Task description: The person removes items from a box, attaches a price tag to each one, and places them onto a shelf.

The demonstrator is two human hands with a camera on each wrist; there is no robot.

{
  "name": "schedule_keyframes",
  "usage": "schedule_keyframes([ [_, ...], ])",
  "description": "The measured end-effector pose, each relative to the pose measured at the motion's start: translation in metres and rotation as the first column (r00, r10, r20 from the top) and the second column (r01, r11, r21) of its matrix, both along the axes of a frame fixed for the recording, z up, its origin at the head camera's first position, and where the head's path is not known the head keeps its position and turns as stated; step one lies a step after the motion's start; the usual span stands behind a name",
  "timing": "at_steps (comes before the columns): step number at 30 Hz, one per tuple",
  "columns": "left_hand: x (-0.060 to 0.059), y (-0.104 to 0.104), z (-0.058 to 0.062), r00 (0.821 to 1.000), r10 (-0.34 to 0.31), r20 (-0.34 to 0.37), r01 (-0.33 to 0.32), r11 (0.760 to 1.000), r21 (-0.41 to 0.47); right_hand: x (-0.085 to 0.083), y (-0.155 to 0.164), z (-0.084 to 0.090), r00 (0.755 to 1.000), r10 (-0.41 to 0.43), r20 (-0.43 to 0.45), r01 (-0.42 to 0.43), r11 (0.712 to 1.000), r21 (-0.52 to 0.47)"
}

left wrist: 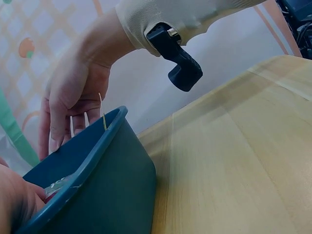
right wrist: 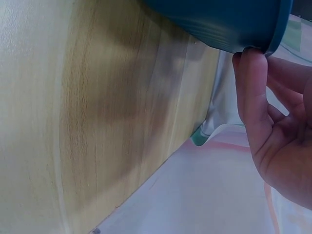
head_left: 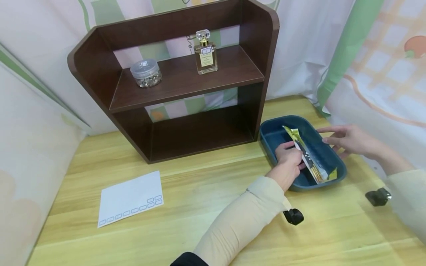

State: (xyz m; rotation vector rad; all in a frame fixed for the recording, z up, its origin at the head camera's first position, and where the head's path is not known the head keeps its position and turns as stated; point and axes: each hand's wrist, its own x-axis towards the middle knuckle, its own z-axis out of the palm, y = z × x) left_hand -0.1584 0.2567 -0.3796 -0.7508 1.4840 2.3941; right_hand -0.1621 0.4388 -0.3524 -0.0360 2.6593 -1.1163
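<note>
A dark blue tray (head_left: 271, 142) lies on the wooden table to the right of the shelf. Inside it, my left hand (head_left: 293, 152) grips a long gold and black sachet (head_left: 309, 157) that lies slanted along the tray. My right hand (head_left: 327, 136) reaches in from the right with straight fingers that touch the tray's far rim. In the left wrist view the right hand (left wrist: 68, 107) hangs over the tray rim (left wrist: 92, 151). In the right wrist view a fingertip of the right hand (right wrist: 253, 73) presses the tray's edge (right wrist: 229, 24).
A dark brown two-level shelf (head_left: 179, 81) stands behind the tray; its upper board holds a clear jar (head_left: 145, 73) and a perfume bottle (head_left: 205, 53). A white label sheet (head_left: 131, 197) lies at the front left. Patterned curtains close off the back and sides.
</note>
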Motion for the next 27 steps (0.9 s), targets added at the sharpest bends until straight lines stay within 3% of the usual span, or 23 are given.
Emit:
schedule_keyframes([
  [15,0.0005,-0.0025,0.0009,1.000,0.002,0.025,-0.004,0.998,0.064,-0.0003,-0.0011,0.0016,1.000,0.003,0.000,-0.003,1.000,0.002],
  [27,0.0049,-0.0019,0.0034,1.000,-0.013,-0.016,0.014,0.994,0.106,0.0019,-0.0019,0.0034,1.000,-0.004,-0.005,0.004,1.000,0.014],
])
